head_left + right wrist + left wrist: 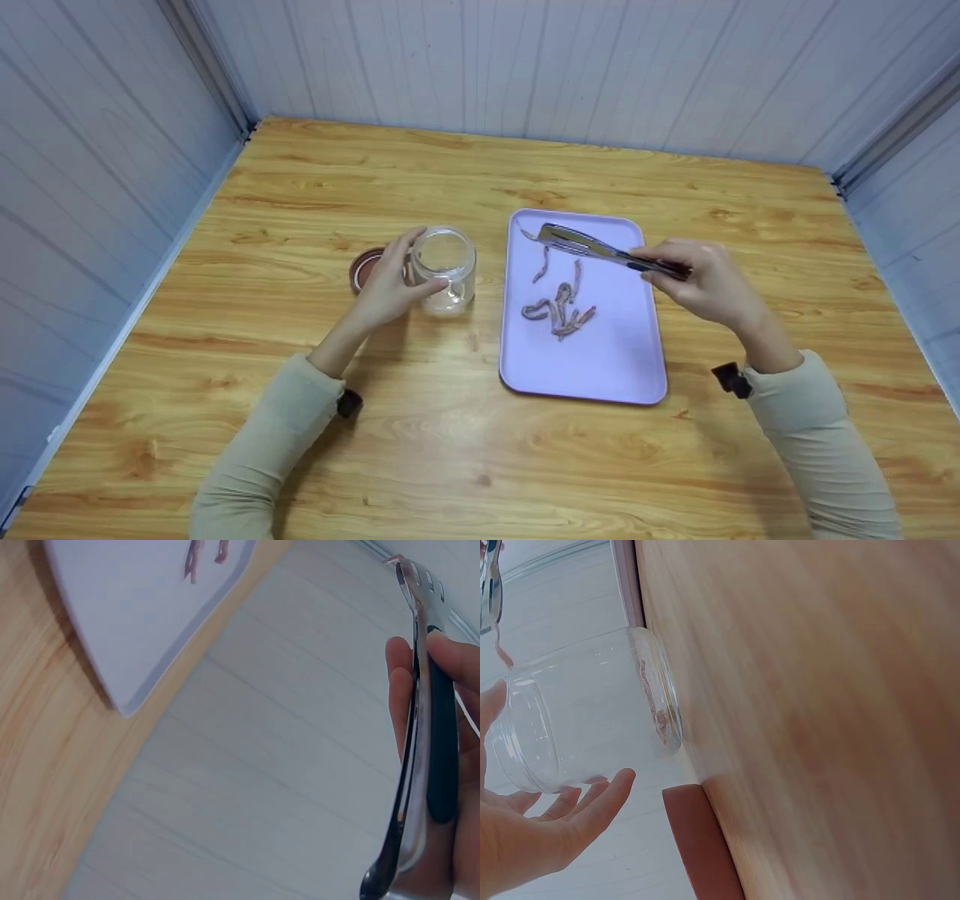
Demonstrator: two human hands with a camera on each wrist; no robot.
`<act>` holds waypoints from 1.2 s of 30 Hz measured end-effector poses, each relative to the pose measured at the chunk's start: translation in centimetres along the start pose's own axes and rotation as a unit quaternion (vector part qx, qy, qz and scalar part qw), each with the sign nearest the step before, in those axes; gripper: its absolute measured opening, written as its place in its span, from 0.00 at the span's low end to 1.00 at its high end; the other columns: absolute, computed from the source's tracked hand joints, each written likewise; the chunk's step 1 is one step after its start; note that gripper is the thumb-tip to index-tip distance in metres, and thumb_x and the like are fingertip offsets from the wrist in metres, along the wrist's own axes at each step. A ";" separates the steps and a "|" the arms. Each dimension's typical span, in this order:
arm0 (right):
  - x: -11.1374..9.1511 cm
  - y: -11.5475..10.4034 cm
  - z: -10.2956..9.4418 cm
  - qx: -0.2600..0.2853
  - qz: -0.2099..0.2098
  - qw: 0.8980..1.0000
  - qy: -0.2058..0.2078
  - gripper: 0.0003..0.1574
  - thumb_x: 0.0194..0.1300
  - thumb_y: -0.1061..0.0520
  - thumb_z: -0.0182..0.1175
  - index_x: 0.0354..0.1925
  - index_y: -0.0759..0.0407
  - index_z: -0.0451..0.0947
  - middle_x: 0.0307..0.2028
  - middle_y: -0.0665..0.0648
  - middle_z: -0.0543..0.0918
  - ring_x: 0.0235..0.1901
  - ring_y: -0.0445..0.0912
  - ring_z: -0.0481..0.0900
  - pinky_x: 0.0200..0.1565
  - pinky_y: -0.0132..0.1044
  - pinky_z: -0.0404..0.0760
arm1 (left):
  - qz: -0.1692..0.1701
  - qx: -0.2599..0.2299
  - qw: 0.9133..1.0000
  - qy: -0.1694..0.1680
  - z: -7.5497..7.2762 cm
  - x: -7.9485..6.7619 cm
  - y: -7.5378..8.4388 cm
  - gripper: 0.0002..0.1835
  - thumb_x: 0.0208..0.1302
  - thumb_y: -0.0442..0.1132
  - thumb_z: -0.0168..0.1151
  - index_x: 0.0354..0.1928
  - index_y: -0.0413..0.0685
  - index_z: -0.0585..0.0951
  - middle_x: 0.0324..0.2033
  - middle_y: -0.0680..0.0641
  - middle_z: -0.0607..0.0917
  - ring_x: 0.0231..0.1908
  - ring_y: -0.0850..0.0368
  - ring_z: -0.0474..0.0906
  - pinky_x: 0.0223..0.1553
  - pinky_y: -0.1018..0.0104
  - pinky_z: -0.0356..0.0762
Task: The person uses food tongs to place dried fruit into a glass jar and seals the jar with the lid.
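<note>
My left hand (390, 289) holds a clear jar (585, 705) near its open mouth, thumb on one side and fingers on the other. A few brownish strips (646, 690) lie on the jar's bottom. With my right hand (697, 281) I grip metal tongs (592, 247) with dark handle grips, their head over the tray's far part. A thin pinkish strip (504, 652) hangs from the tongs' tips in the left wrist view. Several dark, twisted, meat-like strips (559, 307) lie on the lilac tray (585, 367).
A brown-red lid (362, 271) lies on the wooden table (450, 450), left of the jar and partly behind my left hand. Pale panelled walls (525, 67) enclose the back and both sides. The tray stands right of the jar.
</note>
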State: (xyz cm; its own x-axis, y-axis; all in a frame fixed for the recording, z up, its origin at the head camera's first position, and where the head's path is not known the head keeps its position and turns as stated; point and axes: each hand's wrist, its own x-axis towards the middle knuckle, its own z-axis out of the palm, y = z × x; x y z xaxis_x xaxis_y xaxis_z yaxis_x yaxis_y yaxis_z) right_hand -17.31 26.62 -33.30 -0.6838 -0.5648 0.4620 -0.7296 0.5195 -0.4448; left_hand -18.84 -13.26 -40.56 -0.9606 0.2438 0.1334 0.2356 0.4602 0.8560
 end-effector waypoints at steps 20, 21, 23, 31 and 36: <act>3.4 -0.6 3.5 0.054 -0.032 0.998 -0.026 0.20 0.51 0.72 0.63 0.44 0.62 0.81 0.27 0.53 0.80 0.17 0.39 0.63 0.19 0.29 0.63 | 0.002 0.003 1.000 0.001 0.0 0.1 0.0 0.43 0.51 0.46 0.69 0.66 0.46 0.58 0.59 0.40 0.63 0.58 0.47 0.61 0.57 0.51 0.61; 3.5 -0.6 3.6 0.057 -0.031 0.998 -0.027 0.20 0.51 0.72 0.63 0.44 0.62 0.81 0.27 0.53 0.80 0.17 0.39 0.63 0.18 0.30 0.62 | 0.002 0.003 1.000 0.002 0.0 0.1 0.0 0.44 0.51 0.46 0.69 0.66 0.46 0.58 0.59 0.40 0.63 0.58 0.47 0.61 0.57 0.50 0.61; 3.8 -0.7 3.8 0.064 -0.029 0.997 -0.031 0.20 0.50 0.73 0.63 0.44 0.63 0.81 0.26 0.55 0.80 0.16 0.39 0.61 0.18 0.30 0.61 | 0.003 0.003 1.000 0.003 0.0 0.1 0.1 0.44 0.50 0.45 0.70 0.66 0.46 0.58 0.58 0.40 0.63 0.57 0.47 0.61 0.56 0.51 0.61; 4.6 -1.0 4.6 0.079 -0.038 0.995 -0.050 0.20 0.52 0.73 0.61 0.45 0.63 0.80 0.27 0.53 0.79 0.17 0.39 0.62 0.18 0.31 0.62 | 0.001 -0.001 1.000 0.003 0.0 0.1 -0.1 0.43 0.51 0.45 0.69 0.67 0.47 0.58 0.58 0.39 0.63 0.57 0.46 0.62 0.56 0.53 0.63; 5.2 -1.4 4.9 0.079 -0.041 0.994 -0.064 0.19 0.54 0.71 0.60 0.46 0.61 0.80 0.28 0.53 0.80 0.18 0.39 0.64 0.19 0.30 0.63 | 0.001 0.004 1.000 0.004 0.1 0.1 0.1 0.43 0.51 0.44 0.69 0.67 0.46 0.58 0.59 0.39 0.63 0.58 0.48 0.61 0.57 0.52 0.61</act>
State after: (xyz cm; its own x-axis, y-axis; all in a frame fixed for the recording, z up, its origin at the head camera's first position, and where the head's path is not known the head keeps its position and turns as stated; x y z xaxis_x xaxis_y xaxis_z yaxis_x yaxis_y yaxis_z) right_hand -19.78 19.81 -34.00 -0.6086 -0.6823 0.4051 -0.7643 0.3669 -0.5303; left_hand -18.89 -13.14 -40.55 -0.9615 0.2371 0.1392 0.2383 0.4665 0.8518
